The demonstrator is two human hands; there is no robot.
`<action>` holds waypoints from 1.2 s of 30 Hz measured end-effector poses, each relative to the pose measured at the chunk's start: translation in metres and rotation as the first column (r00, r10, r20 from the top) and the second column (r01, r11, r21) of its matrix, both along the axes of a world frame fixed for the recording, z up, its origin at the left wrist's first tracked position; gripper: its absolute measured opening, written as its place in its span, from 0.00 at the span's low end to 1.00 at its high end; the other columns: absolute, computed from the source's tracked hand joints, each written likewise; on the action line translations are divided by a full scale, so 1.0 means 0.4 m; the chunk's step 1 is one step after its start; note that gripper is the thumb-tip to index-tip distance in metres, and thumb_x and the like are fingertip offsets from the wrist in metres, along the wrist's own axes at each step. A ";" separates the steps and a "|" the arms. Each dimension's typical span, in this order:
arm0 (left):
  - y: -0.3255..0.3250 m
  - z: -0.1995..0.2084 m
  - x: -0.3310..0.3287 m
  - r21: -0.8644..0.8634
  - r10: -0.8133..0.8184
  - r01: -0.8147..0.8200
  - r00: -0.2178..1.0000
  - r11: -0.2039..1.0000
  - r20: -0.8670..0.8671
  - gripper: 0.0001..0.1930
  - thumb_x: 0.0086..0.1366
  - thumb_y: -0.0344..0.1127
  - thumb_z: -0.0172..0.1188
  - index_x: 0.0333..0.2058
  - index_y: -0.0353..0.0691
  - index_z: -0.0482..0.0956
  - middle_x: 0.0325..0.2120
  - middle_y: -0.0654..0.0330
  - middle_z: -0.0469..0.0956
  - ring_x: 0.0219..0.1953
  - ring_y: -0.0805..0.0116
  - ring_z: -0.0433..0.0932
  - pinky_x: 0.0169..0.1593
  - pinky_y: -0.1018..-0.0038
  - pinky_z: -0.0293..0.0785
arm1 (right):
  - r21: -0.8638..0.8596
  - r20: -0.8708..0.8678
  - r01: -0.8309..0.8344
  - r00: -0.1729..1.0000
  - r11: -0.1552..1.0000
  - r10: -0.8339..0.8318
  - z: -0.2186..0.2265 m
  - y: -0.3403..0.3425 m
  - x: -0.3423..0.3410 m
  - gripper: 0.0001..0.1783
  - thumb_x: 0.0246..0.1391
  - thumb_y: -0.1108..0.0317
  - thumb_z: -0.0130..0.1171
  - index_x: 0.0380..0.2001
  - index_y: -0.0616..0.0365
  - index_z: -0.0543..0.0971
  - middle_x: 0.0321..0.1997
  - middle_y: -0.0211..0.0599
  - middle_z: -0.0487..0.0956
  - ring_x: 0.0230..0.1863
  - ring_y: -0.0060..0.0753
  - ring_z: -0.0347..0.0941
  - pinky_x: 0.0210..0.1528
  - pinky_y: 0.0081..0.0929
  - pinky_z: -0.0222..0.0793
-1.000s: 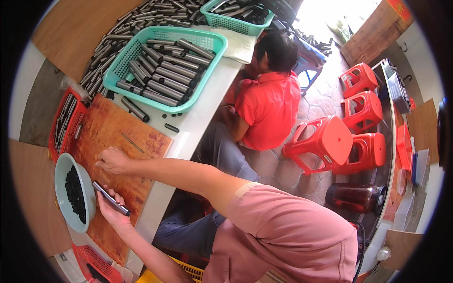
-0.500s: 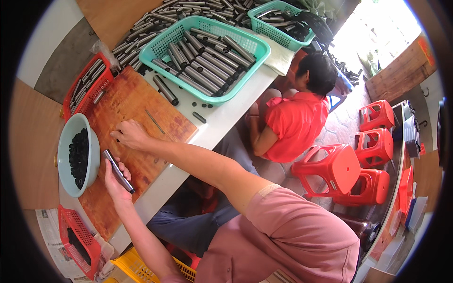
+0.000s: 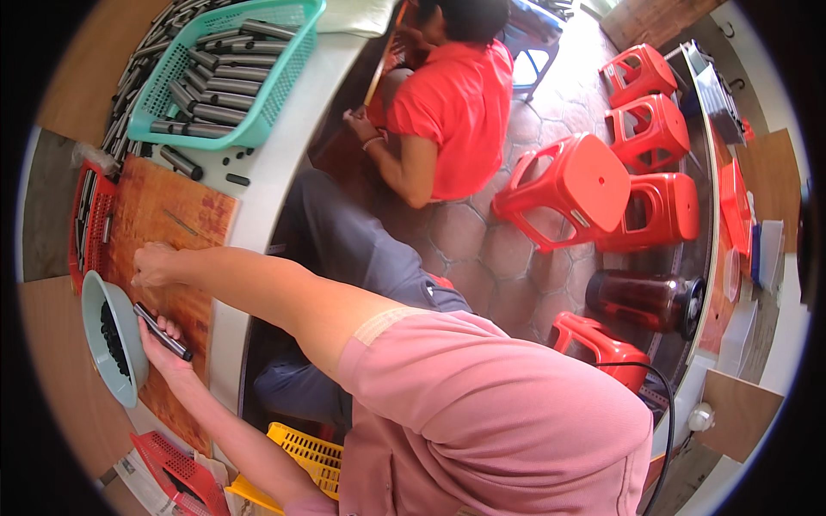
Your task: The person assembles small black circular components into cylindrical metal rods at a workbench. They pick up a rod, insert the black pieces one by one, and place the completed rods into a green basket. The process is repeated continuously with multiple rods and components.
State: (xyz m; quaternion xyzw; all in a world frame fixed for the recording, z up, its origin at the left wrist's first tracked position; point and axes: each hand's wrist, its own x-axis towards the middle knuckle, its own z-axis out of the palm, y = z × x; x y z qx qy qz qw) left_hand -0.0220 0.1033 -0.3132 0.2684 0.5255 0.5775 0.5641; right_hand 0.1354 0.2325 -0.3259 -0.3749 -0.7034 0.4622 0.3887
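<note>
My left hand [image 3: 159, 344] is shut on a dark metal tube [image 3: 162, 331], holding it slantwise beside the rim of a grey-blue bowl [image 3: 129, 378]. The bowl holds small black pieces [image 3: 112, 337]. My right hand [image 3: 155, 262] rests on the reddish wooden board [image 3: 176, 219] just above the bowl, with its fingers curled downward. Whether they pinch anything is hidden. Both hands lie over the board, a short way apart.
A teal basket [image 3: 258, 129] of several metal tubes stands at the far end, with loose tubes beside it. A red tray [image 3: 86, 224] borders the board. A person in a red shirt [image 3: 447, 103] sits at the table's side. Red stools [image 3: 568, 185], a yellow crate [image 3: 301, 447].
The view has swung and come closer. My two hands keep about the same places on the board next to the bowl, the left still holding the tube.
</note>
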 end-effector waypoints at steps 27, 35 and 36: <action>-0.045 0.029 0.118 0.037 0.071 -0.067 0.993 0.997 -0.093 0.20 0.76 0.57 0.55 0.42 0.44 0.74 0.20 0.67 0.70 0.17 0.76 0.68 0.20 0.80 0.66 | 0.170 -0.069 -0.066 0.995 0.983 0.079 -0.029 -0.068 0.130 0.19 0.58 0.54 0.61 0.34 0.62 0.86 0.33 0.57 0.84 0.39 0.61 0.82 0.44 0.50 0.77; -0.060 0.035 0.092 0.042 0.062 -0.067 0.993 0.997 0.105 0.24 0.79 0.55 0.49 0.56 0.40 0.73 0.26 0.66 0.69 0.24 0.75 0.68 0.29 0.79 0.67 | 0.252 -0.045 -0.105 0.992 0.962 0.120 0.000 -0.102 0.149 0.18 0.58 0.58 0.63 0.29 0.66 0.82 0.30 0.61 0.81 0.36 0.65 0.79 0.41 0.54 0.73; -0.056 0.037 0.088 0.055 0.056 -0.062 0.992 0.997 0.109 0.24 0.79 0.55 0.48 0.56 0.40 0.73 0.26 0.66 0.69 0.25 0.75 0.68 0.29 0.79 0.67 | 0.248 -0.046 -0.110 0.991 0.963 0.125 0.000 -0.102 0.152 0.18 0.57 0.59 0.63 0.27 0.68 0.80 0.28 0.61 0.79 0.36 0.65 0.77 0.41 0.54 0.71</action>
